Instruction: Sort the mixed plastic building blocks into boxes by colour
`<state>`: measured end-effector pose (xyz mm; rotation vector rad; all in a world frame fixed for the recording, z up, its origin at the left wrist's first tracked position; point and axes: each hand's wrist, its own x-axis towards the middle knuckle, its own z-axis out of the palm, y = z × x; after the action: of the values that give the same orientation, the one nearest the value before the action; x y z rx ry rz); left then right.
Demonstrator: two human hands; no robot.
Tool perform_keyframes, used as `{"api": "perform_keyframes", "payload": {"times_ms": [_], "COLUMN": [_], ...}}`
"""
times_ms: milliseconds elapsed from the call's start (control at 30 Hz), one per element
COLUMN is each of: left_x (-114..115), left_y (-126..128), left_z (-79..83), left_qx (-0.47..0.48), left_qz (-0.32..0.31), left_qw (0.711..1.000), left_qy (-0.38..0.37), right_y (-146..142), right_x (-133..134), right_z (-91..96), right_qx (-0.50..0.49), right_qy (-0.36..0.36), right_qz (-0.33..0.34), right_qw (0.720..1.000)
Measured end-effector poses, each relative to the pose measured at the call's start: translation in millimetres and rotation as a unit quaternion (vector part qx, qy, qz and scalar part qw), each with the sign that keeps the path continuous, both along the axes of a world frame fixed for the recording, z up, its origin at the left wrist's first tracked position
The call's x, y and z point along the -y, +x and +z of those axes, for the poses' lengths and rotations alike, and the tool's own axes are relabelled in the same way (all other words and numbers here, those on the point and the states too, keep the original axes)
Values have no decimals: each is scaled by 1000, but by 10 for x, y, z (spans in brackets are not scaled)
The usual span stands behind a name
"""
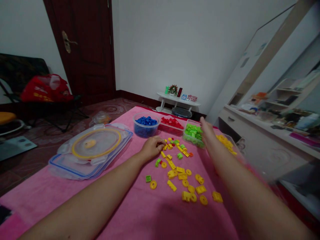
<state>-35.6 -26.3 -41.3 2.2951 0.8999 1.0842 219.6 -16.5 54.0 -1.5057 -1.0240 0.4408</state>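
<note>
At the far left, a red bag (47,88) is supported by a dark folding chair (23,63), behind which a dark red door (87,50) is set in the wall. Clear lids (66,166) are stacked on a pink cloth (140,213); the lower ones are edged with blue seals, and the round upper one is ringed in yellow. Beyond the lids, a round clear tub (143,133) is filled with blue pieces. In front of this tub, the left hand (152,147) is lowered to the cloth, with its fingers curled at the far-left end of the loose pieces (172,164); whether one is gripped cannot be told. The loose pieces, mostly yellow with a few green and red, are scattered on the cloth between the forearms. Behind them, red pieces are contained in a rectangular clear box (171,130). To its right, a second box (194,141) is loaded with bright green pieces. The right hand (208,130) is positioned at the right side of the green-filled box; its grasp is blurred and cannot be determined. Beyond the right wrist, yellow pieces (226,144) are heaped in another container, partly hidden by the forearm.
</note>
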Motion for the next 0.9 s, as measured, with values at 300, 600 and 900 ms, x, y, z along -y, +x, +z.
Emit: {"api": "perform_keyframes", "payload": {"times_ms": [300, 600, 900], "left_x": [-50, -53, -96], "left_y": [14, 36, 19], "left_z": [-34, -30, -77], "left_qx": [-3, -15, 146], "left_qz": [6, 17, 9], "left_qw": [1000, 1000, 980], "left_qy": [-31, -17, -138], "right_y": [-389, -314, -890], "right_x": [2085, 2760, 1756], "right_z": [-384, -1071, -937], "right_qx": [293, 397, 387], "right_qy": [-137, -210, -73], "right_qz": [183, 132, 204], "right_qw": [928, 884, 896]}}
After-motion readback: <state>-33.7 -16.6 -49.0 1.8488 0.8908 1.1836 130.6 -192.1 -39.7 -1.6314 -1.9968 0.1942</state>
